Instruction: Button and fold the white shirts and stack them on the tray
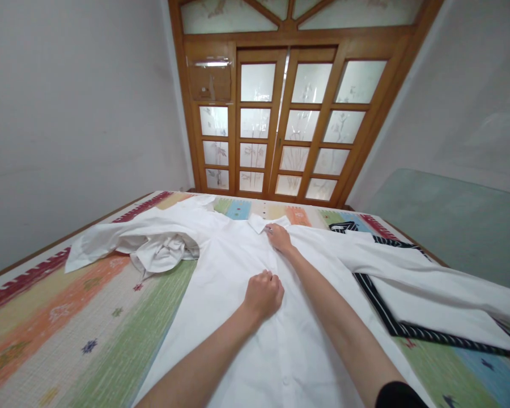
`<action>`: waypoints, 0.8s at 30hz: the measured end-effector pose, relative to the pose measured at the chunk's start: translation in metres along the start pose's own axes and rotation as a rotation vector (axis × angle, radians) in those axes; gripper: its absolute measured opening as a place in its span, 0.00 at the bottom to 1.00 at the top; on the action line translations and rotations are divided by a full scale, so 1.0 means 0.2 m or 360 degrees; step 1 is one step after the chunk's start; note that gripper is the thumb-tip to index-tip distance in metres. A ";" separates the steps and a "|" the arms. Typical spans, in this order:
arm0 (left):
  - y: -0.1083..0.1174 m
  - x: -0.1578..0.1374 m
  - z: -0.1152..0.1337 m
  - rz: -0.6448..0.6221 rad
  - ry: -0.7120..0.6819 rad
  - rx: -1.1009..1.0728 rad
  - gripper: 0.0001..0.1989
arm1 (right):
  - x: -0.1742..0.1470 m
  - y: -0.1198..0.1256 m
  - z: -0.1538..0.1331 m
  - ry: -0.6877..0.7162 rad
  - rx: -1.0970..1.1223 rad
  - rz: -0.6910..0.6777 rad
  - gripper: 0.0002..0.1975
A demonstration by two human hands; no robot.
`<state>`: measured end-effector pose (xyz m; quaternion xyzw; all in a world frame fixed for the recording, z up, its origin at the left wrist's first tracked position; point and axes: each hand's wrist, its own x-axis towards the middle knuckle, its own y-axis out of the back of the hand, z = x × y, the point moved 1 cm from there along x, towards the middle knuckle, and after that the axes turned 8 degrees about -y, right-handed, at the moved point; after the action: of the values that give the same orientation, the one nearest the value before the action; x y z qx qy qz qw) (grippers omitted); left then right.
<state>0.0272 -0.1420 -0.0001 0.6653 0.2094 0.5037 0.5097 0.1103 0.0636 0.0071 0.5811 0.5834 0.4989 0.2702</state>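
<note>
A white long-sleeved button-up shirt [225, 243] lies spread front side up, its collar [258, 222] at the far end. Just below that collar, my right hand [278, 237] pinches the shirt's fabric at the top of the button placket. Nearer to me, my left hand [264, 293] is closed on the placket, its fingertips curled out of sight. The shirt's left-hand sleeve [165, 249] is bunched and folded, while the right-hand sleeve [429, 277] stretches out to the side.
Under the shirt is a striped, multicoloured cover [110, 317] on a bed-like surface. A white cloth with black striped edging [433, 334] lies partly beneath the right-hand sleeve. Wooden glazed doors [280, 124] stand at the far end. A pale green panel [450, 226] leans at the right.
</note>
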 end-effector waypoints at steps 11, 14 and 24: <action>0.00 0.01 -0.07 -0.0103 -0.0118 -0.0214 0.09 | 0.06 0.00 0.06 -0.0166 -0.0128 0.0009 0.16; 0.04 0.01 -0.16 -0.0251 -0.0369 -0.0345 0.10 | 0.05 0.01 0.04 -0.0100 -0.0226 -0.0065 0.15; 0.00 -0.03 -0.19 0.0133 0.0117 0.0012 0.13 | 0.02 0.00 0.05 0.0044 -0.0309 -0.0005 0.17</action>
<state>-0.0079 -0.1290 -0.0044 0.6564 0.2019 0.5478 0.4778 0.1184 0.0705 0.0044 0.5445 0.5369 0.5606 0.3179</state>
